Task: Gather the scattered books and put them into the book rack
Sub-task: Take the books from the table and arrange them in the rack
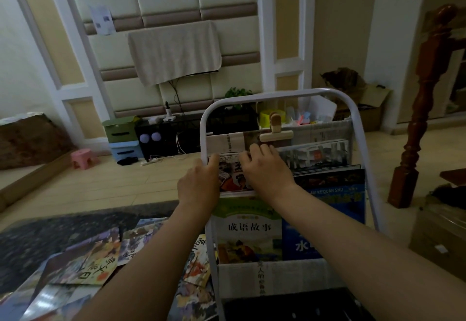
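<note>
My left hand (199, 184) and right hand (264, 169) clasp a picture book (232, 178) between them, partly inside the book rack (277, 91). I should lower it squarely, edges level. Scattered books (88, 265) lie below-left of my fingers (254, 149).

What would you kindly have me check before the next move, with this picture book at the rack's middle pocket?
1. Grip on the picture book: ok; the left hand and the right hand both hold it.
2. Book fully seated in the middle pocket: cannot tell; the hands cover its edges.
3. Book rack upright: ok.
4. Green book and blue book standing in the front pocket: ok.
5. Scattered books all gathered: not ok; several lie on the dark rug.
</note>
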### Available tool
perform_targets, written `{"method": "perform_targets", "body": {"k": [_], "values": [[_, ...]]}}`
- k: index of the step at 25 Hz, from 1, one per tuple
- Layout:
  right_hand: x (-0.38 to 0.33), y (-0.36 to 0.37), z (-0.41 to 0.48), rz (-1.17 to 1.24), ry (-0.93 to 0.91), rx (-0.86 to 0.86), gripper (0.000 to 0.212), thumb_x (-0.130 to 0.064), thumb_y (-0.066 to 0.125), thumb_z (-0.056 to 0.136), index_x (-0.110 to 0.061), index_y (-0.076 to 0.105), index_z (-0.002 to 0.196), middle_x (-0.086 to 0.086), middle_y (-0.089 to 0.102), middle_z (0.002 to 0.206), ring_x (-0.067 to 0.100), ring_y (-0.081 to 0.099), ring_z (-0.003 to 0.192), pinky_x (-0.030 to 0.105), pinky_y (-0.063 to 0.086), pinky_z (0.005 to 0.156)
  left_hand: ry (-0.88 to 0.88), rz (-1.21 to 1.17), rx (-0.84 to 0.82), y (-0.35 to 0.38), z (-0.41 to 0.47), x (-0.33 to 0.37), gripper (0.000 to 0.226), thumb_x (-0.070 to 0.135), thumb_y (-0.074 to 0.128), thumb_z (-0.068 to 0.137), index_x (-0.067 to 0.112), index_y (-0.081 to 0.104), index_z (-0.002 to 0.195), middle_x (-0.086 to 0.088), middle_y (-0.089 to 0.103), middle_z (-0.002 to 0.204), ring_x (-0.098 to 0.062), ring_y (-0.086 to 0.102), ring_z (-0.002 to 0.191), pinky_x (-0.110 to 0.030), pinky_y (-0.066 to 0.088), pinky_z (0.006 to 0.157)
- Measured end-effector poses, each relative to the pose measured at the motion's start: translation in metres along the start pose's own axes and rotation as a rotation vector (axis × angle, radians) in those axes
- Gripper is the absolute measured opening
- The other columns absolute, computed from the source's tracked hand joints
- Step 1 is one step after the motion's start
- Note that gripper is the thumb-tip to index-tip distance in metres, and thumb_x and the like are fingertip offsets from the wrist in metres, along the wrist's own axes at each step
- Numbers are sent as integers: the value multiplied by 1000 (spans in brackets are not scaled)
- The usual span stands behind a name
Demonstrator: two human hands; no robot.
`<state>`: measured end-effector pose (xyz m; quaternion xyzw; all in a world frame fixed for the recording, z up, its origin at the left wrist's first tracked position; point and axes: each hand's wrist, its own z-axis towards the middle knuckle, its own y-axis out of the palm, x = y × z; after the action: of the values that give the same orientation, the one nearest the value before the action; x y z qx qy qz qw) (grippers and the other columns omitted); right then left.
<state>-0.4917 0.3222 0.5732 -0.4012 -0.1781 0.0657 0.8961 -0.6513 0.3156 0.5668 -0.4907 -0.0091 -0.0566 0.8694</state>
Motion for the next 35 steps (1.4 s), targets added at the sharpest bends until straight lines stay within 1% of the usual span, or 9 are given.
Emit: {"method": "perform_targets", "body": {"k": [2,4,9,15,19,26,29,32,35], "values": [[-1,0,2,12,27,-32,11,-8,62,84,-3,61,95,20,58,89,38,56,80,51,52,75,-9,-21,-15,-2,0,1,43,25,60,93,24,34,128,-9,49,103,-31,61,82,-41,52,63],[0,-3,2,14,36,-97,17,-8,68,81,-4,61,96,20,58,92,38,56,82,50,52,75,-7,-48,-30,-5,-1,-1,40,30,55,96,26,34,130,-10,51,107,-31,61,84,-40,50,62],[-1,-28,6,98,51,-136,34,-18,62,88,-10,52,119,16,53,117,35,54,108,46,45,92,21,-183,24,-25,-12,-14,42,42,36,102,32,28,141,-9,59,107,-28,58,81,-37,46,62],[-73,-67,13,286,-27,-16,32,-20,62,89,-11,55,118,12,55,109,29,56,96,39,50,79,-49,-264,160,-43,-46,-70,32,38,41,100,24,42,129,-4,66,100,-25,63,80,-37,51,65],[-152,-63,15,338,-159,-39,35,-17,64,86,-10,55,119,13,57,106,29,56,93,41,52,76,-162,-257,131,-46,-79,-125,27,35,43,100,21,47,122,-4,66,97,-21,55,74,-32,40,61],[-255,-20,-6,426,-164,-359,54,-19,57,94,-8,37,143,18,45,132,36,47,119,44,46,91,-369,-288,8,-4,-160,-228,24,26,44,98,16,50,118,-11,64,101,-32,61,83,-41,52,67],[-289,17,-27,494,-79,-649,60,-19,55,96,-11,28,149,19,34,146,38,40,130,48,47,98,-451,-257,-125,44,-208,-254,31,29,44,96,14,50,123,-9,60,108,-32,60,94,-42,53,75],[-316,59,-52,534,3,-863,57,-39,64,89,-17,39,135,14,42,138,34,50,117,44,51,89,-442,-155,-225,86,-241,-266,36,29,53,91,10,56,121,-13,58,110,-35,56,100,-40,49,77],[-335,81,-63,545,-67,-1028,81,-58,75,76,-20,39,137,9,42,137,30,49,118,42,50,91,-413,-108,-205,112,-257,-277,38,31,63,81,8,63,111,-16,58,103,-39,56,94,-45,49,74]]}}
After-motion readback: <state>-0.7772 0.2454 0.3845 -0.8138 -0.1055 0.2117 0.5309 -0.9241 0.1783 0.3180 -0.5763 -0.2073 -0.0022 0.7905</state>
